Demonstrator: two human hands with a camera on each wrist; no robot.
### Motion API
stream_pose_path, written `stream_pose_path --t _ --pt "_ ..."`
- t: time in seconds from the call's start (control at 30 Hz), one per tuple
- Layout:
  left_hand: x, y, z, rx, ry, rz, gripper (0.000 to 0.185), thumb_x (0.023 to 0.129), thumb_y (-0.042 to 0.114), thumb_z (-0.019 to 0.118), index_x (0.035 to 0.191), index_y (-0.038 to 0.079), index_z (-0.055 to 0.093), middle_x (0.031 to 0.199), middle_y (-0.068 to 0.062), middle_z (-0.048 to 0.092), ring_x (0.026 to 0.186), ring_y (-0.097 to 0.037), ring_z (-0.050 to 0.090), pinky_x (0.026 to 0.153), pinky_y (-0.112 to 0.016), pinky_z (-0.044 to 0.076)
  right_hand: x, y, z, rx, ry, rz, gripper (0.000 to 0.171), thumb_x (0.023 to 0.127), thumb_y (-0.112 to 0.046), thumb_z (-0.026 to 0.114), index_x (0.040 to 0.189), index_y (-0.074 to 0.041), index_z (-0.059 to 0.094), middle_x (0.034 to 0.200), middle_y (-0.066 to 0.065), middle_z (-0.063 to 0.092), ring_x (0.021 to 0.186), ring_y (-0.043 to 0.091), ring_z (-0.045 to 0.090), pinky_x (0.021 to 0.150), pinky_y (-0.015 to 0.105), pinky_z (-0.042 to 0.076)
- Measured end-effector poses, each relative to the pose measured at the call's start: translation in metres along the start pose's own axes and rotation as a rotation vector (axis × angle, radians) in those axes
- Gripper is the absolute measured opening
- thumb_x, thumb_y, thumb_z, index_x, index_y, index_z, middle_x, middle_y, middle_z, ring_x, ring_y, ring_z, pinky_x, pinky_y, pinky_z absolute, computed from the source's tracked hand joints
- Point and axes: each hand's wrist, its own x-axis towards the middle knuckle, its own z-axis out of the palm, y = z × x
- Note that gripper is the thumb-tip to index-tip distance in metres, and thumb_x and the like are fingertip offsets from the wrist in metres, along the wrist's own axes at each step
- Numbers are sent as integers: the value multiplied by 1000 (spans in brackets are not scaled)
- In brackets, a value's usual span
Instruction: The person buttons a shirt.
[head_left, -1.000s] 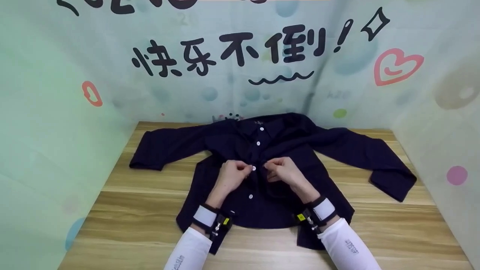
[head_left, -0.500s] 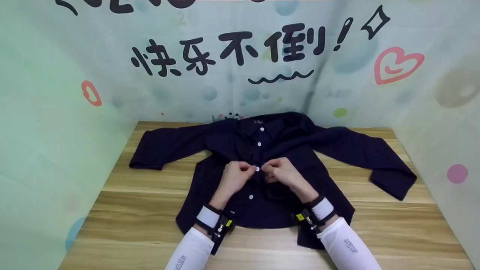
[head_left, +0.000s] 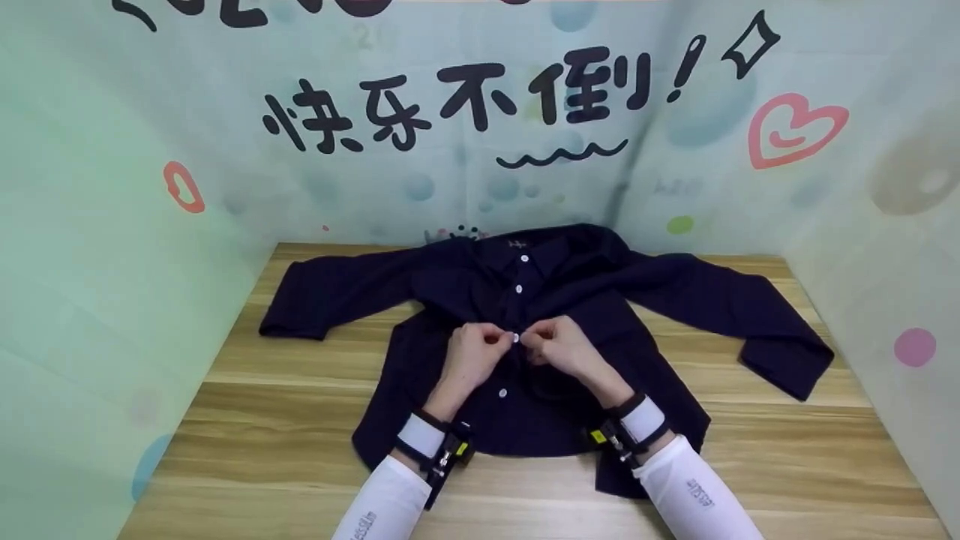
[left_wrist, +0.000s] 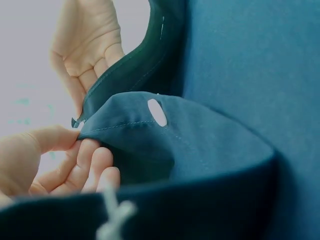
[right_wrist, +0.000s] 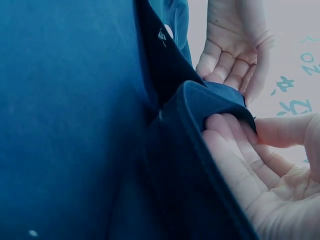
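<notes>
A dark navy long-sleeved shirt [head_left: 600, 322] lies spread out, collar at the far side, with white buttons down its front. At mid-front, my left hand [head_left: 474, 356] pinches one front edge between thumb and fingers, right beside a white button [head_left: 515, 337]. Facing it, my right hand [head_left: 562, 346] pinches the other front edge, fingertips almost meeting the left ones. The left wrist view shows the cloth lifted into a fold, with a lower button [left_wrist: 157, 112] on it. In the right wrist view, fingers [right_wrist: 235, 150] reach under the raised flap, partly hidden by it.
The shirt rests on a wooden table [head_left: 300, 420], its sleeves stretched out to both sides. A pale printed curtain [head_left: 337, 195] with black lettering stands behind the table and along both sides. Both forearms wear white sleeves and wrist-strapped cameras.
Over the last second the left hand has moved slightly right with the button, and the right hand slightly left, narrowing the gap between their fingertips. The rest of the shirt stays put.
</notes>
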Motion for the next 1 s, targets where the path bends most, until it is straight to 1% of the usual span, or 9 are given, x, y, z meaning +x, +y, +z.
stream_pose_path --t 0.1,0.27,0.37,0.47,0.6,0.77,0.87,0.93,1.0 --pt "0 0 0 9 -1 6 13 88 16 73 84 7 81 78 -3 76 71 -23 71 67 -39 55 0 2 -1 -19 -36 -47 19 97 -2 58 91 9 72 74 4 69 67 10 65 68 25 58" --pt "1 -1 -2 4 -37 -22 14 92 15 71 88 6 81 82 -5 76 71 -21 69 67 -37 54 1 5 -5 -66 -117 -143 18 97 3 53 93 6 70 81 7 71 74 13 68 70 28 59" --pt "0 -1 -3 8 -62 -35 16 94 16 70 89 5 80 85 -6 76 72 -21 68 67 -37 54 2 6 -7 -80 -159 -148 18 98 4 52 99 9 69 86 12 71 78 17 70 72 31 60" --pt "0 -2 -4 7 -86 -35 17 95 15 68 90 5 80 86 -6 76 71 -20 67 67 -36 53 2 6 -6 -83 -167 -134 16 100 1 55 101 11 68 89 17 73 81 23 72 73 33 60" --pt "0 -3 -6 20 -138 -5 18 96 13 65 90 4 79 79 -3 72 64 -13 58 61 -29 48 3 6 -2 -112 -125 -148 14 99 -3 62 97 9 69 87 17 74 78 23 73 69 31 60" --pt "2 -6 -8 9 -181 43 22 95 11 62 78 6 75 63 6 55 54 -9 44 54 -24 37 2 5 3 -252 -11 -193 11 94 -8 69 88 -1 73 77 5 74 66 11 68 62 24 55" --pt "3 -7 -9 -25 -187 42 30 96 15 59 69 5 68 59 8 49 52 -9 41 54 -24 34 1 4 4 -340 51 -245 10 91 -11 72 83 -5 74 74 0 72 64 9 65 62 24 51" --pt "3 -8 -8 -36 -179 42 34 99 21 60 70 6 69 60 9 50 55 -9 43 55 -25 35 0 5 5 -395 83 -291 8 89 -11 73 82 -6 74 73 -1 72 65 10 64 63 25 51" --pt "2 -9 -7 -40 -167 50 37 101 27 61 73 6 73 62 8 56 58 -9 46 57 -25 38 0 6 6 -447 112 -336 7 87 -11 73 81 -7 74 73 -1 71 65 11 63 64 26 51"
